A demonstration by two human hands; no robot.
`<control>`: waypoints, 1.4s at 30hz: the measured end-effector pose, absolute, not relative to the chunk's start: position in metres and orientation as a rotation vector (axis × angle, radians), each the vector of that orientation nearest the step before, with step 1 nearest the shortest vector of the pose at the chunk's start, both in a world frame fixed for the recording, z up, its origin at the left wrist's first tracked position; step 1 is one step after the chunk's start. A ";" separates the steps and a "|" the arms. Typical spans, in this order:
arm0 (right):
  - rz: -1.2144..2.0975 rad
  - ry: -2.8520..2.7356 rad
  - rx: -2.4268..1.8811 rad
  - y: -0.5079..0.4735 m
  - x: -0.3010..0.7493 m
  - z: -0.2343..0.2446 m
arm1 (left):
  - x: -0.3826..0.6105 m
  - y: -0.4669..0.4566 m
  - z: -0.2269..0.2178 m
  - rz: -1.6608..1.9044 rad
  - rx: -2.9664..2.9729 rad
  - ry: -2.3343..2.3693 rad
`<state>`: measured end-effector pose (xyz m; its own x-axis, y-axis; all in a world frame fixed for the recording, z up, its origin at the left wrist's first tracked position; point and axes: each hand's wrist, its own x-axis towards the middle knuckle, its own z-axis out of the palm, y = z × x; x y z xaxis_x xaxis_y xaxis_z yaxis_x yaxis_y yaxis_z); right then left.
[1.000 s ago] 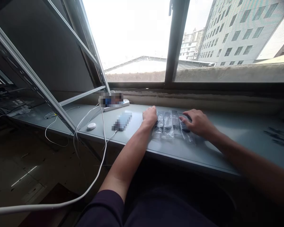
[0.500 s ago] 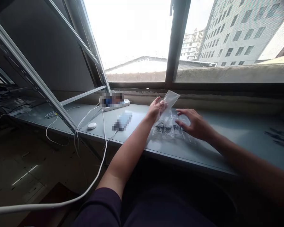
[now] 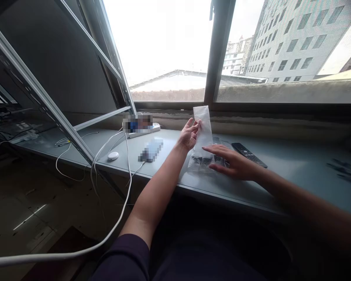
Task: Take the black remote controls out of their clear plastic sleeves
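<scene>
Left hand (image 3: 188,137) pinches clear plastic sleeve (image 3: 204,130) upright, probably to separate it from bagged items (image 3: 205,161); right hand (image 3: 235,164), loosely open, grips nothing visible.

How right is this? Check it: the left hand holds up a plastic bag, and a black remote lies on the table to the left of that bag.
The side is wrong: the black remote lies on the table to the right of the plastic bag, as the head view shows. The left hand does hold up the bag.

Bright window (image 3: 169,47) behind long table (image 3: 298,169); slanted metal frame (image 3: 41,93), dim floor (image 3: 14,199).
</scene>
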<state>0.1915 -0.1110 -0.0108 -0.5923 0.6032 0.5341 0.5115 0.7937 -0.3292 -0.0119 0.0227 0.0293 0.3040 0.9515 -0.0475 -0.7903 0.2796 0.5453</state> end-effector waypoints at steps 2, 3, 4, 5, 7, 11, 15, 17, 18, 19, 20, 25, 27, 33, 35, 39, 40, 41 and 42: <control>0.180 -2.310 -0.835 -0.111 0.190 -0.010 | -0.011 0.022 0.029 1.204 0.470 0.402; 0.172 -2.290 -0.852 -0.112 0.190 -0.010 | -0.011 0.022 0.029 1.198 0.476 0.404; 0.165 -2.267 -0.870 -0.112 0.190 -0.009 | -0.011 0.022 0.029 1.182 0.489 0.410; 0.159 -2.241 -0.887 -0.112 0.190 -0.007 | -0.011 0.021 0.028 1.153 0.510 0.416; 0.155 -2.178 -0.922 -0.114 0.190 -0.003 | -0.013 0.021 0.027 1.060 0.579 0.417; 0.159 -2.036 -0.994 -0.120 0.188 0.005 | -0.013 0.021 0.023 0.926 0.772 0.380; 0.175 -1.950 -1.010 -0.124 0.185 0.010 | -0.012 0.023 0.017 0.877 0.943 0.464; 0.185 -1.930 -1.002 -0.125 0.184 0.010 | -0.012 0.024 0.015 0.810 1.012 0.489; 0.192 -1.923 -0.996 -0.125 0.184 0.010 | -0.013 0.024 0.015 0.766 1.049 0.488; 0.200 -1.919 -0.990 -0.124 0.185 0.010 | -0.013 0.024 0.014 0.721 1.087 0.479; 0.209 -1.917 -0.986 -0.123 0.185 0.010 | -0.014 0.024 0.013 0.681 1.126 0.465; 0.230 -1.872 -1.036 -0.118 0.188 0.005 | -0.015 0.025 0.006 0.585 1.259 0.439; 0.262 -1.833 -1.066 -0.116 0.189 0.003 | -0.013 0.028 0.004 0.609 1.257 0.462; 0.314 -1.777 -1.102 -0.113 0.193 0.002 | -0.011 0.033 0.002 0.713 1.169 0.521; 0.324 -1.771 -1.090 -0.112 0.194 0.001 | -0.012 0.032 0.002 0.675 1.196 0.483; 0.259 -1.780 -1.086 -0.111 0.193 -0.001 | -0.011 0.028 0.003 0.748 1.186 0.490; 0.214 -1.787 -1.080 -0.111 0.193 0.000 | -0.010 0.028 0.004 0.793 1.166 0.513; 0.159 -1.792 -1.072 -0.112 0.192 0.000 | -0.009 0.028 0.004 0.840 1.144 0.546; 0.101 -1.795 -1.066 -0.113 0.191 0.001 | -0.009 0.028 0.005 0.884 1.124 0.582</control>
<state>0.1913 -0.1133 0.0008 -0.1069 0.6972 0.7088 0.6136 0.6073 -0.5048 -0.0085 0.0282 0.0048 0.5425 0.8396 0.0289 -0.3052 0.1649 0.9379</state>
